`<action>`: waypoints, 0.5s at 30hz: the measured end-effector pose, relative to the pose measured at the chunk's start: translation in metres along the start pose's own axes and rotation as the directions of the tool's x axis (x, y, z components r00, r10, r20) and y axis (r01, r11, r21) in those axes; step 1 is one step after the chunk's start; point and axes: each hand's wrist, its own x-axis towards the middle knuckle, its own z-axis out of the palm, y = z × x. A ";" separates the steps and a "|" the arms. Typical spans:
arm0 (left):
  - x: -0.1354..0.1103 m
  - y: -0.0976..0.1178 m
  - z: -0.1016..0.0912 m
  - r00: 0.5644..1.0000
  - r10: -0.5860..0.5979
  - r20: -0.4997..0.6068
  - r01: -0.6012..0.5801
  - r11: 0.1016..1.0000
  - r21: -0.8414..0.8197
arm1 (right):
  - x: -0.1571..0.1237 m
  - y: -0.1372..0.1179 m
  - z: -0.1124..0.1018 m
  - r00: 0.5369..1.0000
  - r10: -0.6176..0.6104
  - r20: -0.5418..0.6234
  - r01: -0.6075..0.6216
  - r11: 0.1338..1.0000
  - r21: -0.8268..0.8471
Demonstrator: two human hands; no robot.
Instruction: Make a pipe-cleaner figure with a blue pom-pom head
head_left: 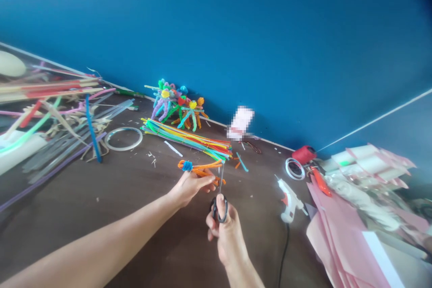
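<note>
My left hand (194,185) is closed around a bent orange pipe cleaner figure (202,167) with a blue wrapped band (187,166) near its left end. Black-handled scissors (221,207) are in my right hand (224,229), with the thumb in one loop. Their blades point away from me and reach the right ends of the orange pipe cleaners. Whether the blades are fully closed is hard to make out. Just beyond my hands lies a bundle of multicoloured pipe cleaners (185,137).
Small pipe cleaner figures (178,103) stand against the blue wall. A white glue gun (289,200) with a black cord lies at right, beside pink wrapping paper (340,234). Rolls of tape (124,138) and loose stems (60,144) are on the left. Offcuts (241,162) lie scattered.
</note>
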 end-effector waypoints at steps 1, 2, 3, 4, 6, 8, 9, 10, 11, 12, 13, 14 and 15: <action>0.000 0.000 0.000 1.000 -0.003 0.001 0.003 1.000 0.005 | 0.000 0.000 0.001 1.000 -0.002 -0.007 0.002 1.000 0.012; 0.000 0.000 0.000 1.000 -0.006 0.003 0.006 1.000 0.008 | -0.001 0.001 0.001 1.000 -0.005 -0.014 0.005 1.000 0.023; 0.000 0.001 0.000 1.000 -0.009 0.005 0.009 1.000 0.012 | -0.001 0.000 0.002 1.000 -0.008 -0.019 0.008 0.999 0.032; 0.000 0.001 0.000 1.000 -0.011 0.008 0.010 1.000 0.018 | -0.002 0.000 0.003 1.000 -0.009 -0.024 0.010 0.999 0.039; 0.000 0.001 0.000 1.000 -0.014 0.011 0.014 0.999 0.037 | -0.002 0.001 0.004 0.999 -0.006 -0.031 0.008 0.999 0.051; 0.000 0.002 0.000 1.000 -0.015 0.020 0.014 0.998 0.054 | -0.002 0.002 0.006 0.999 -0.007 -0.044 0.011 0.997 0.074; 0.000 0.001 0.000 1.000 -0.017 0.025 0.016 0.998 0.056 | -0.003 0.004 0.007 0.998 -0.011 -0.054 0.016 0.996 0.088; 0.000 0.001 -0.001 0.999 -0.021 0.026 0.019 0.999 0.050 | -0.003 0.005 0.007 0.997 -0.020 -0.068 0.027 0.994 0.103; 0.000 0.000 -0.001 1.000 -0.025 0.019 0.024 0.999 0.034 | -0.003 0.005 0.006 0.996 -0.032 -0.084 0.042 0.992 0.118; 0.001 -0.001 -0.002 1.000 -0.029 0.009 0.029 1.000 0.011 | -0.003 0.004 0.004 0.994 -0.045 -0.098 0.058 0.990 0.130; 0.001 -0.001 -0.003 0.999 -0.034 -0.003 0.034 0.999 -0.012 | -0.002 0.002 -0.001 0.992 -0.059 -0.110 0.073 0.988 0.133; 0.002 -0.002 -0.004 0.999 -0.040 -0.011 0.040 0.999 -0.033 | -0.002 -0.002 -0.009 0.990 -0.071 -0.121 0.086 0.989 0.119; 0.003 -0.003 -0.005 0.999 -0.045 -0.012 0.044 0.998 -0.049 | 0.000 -0.008 -0.020 0.989 -0.080 -0.125 0.090 0.993 0.081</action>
